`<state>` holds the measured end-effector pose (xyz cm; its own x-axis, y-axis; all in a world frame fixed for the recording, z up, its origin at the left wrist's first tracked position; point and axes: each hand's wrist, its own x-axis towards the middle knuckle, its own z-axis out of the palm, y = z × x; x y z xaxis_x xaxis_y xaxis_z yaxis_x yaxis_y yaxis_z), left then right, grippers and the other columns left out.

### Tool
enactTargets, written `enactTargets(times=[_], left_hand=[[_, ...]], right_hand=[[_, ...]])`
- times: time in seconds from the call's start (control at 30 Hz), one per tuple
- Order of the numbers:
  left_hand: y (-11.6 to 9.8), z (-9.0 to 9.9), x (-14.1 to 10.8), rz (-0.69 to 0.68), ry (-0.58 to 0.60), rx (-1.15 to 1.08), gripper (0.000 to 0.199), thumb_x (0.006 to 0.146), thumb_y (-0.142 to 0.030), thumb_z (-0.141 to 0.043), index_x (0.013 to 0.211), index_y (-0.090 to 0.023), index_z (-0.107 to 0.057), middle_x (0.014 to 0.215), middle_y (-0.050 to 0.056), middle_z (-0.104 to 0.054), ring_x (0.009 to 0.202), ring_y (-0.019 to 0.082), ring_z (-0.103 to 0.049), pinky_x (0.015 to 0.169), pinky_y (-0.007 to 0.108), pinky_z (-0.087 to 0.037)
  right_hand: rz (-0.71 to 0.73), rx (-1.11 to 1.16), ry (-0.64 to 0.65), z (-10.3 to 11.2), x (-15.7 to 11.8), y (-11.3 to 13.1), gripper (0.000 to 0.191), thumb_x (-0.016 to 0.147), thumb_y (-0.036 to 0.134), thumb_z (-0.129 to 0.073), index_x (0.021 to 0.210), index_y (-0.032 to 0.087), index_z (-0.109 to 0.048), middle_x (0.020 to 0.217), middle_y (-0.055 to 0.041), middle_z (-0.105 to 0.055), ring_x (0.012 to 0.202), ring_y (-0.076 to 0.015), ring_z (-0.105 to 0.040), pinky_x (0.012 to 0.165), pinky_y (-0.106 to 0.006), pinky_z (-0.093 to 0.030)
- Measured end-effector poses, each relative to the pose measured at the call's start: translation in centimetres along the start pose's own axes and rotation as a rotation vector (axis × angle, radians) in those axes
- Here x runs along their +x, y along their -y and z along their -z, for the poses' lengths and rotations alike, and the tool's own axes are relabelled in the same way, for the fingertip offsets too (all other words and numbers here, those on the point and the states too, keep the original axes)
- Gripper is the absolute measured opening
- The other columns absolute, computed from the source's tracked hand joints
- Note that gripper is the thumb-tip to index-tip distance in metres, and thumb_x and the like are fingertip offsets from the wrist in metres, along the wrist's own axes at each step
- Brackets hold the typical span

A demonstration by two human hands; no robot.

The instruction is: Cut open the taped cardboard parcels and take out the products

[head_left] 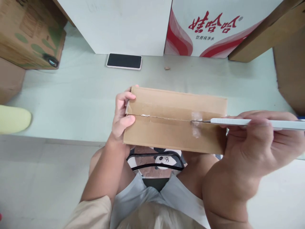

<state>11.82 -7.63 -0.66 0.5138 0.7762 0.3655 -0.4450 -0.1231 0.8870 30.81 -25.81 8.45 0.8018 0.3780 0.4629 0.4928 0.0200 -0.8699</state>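
A brown cardboard box [162, 132] lies across the front of the table, with a lengthwise seam in its top and clear tape over parts of it. My left hand [121, 111] grips the box's left end, its thumb and a finger curled over the top. Wrapped in my right hand [258, 140] is a white utility knife [234, 121], held nearly flat and pointing left. Its thin blade reaches the seam at the taped patch [196, 127] near the right end. How deep the tip sits in the seam, I cannot tell.
A phone [124, 61] lies beyond the box on the pale table [78, 95]. White cartons [128, 28], one with red print [212, 35], stand at the back. Brown cartons [30, 35] flank both sides. A pale yellow object [14, 119] sits at the left edge.
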Motion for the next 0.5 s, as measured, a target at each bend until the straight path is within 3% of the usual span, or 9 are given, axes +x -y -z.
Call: enactTargets(times=[0.13,0.33,0.5], left_hand=[[0.3,0.4,0.1,0.01,0.03,-0.04,0.051,0.075,-0.054,-0.086,0.117,-0.035,-0.064,0.146,0.002,-0.055,0.143,0.037,-0.051,0.118,0.059,-0.047],[0.4,0.9,0.2,0.019,0.055,-0.065,0.051,0.075,-0.05,-0.087,0.118,-0.033,-0.065,0.15,0.003,-0.053,0.142,0.034,-0.052,0.118,0.054,-0.046],[0.3,0.7,0.4,0.029,0.048,-0.04,0.049,0.076,-0.051,-0.084,0.117,-0.033,-0.064,0.146,0.004,-0.057,0.136,0.032,-0.056,0.114,0.052,-0.05]], right_hand=[[-0.065,0.062,-0.003,0.0,0.5,-0.7,0.018,0.089,0.031,-0.073,0.076,0.022,-0.065,0.066,0.0028,-0.062,0.053,-0.0176,-0.059,0.046,-0.035,-0.045],[-0.106,-0.009,0.023,-0.1,0.7,-1.0,0.019,0.086,0.033,-0.073,0.071,0.022,-0.069,0.063,0.0041,-0.065,0.052,-0.016,-0.062,0.052,-0.033,-0.05],[-0.082,0.019,-0.028,-0.4,0.6,-1.3,0.016,0.084,0.027,-0.07,0.07,0.021,-0.066,0.065,0.004,-0.064,0.054,-0.0174,-0.065,0.05,-0.032,-0.048]])
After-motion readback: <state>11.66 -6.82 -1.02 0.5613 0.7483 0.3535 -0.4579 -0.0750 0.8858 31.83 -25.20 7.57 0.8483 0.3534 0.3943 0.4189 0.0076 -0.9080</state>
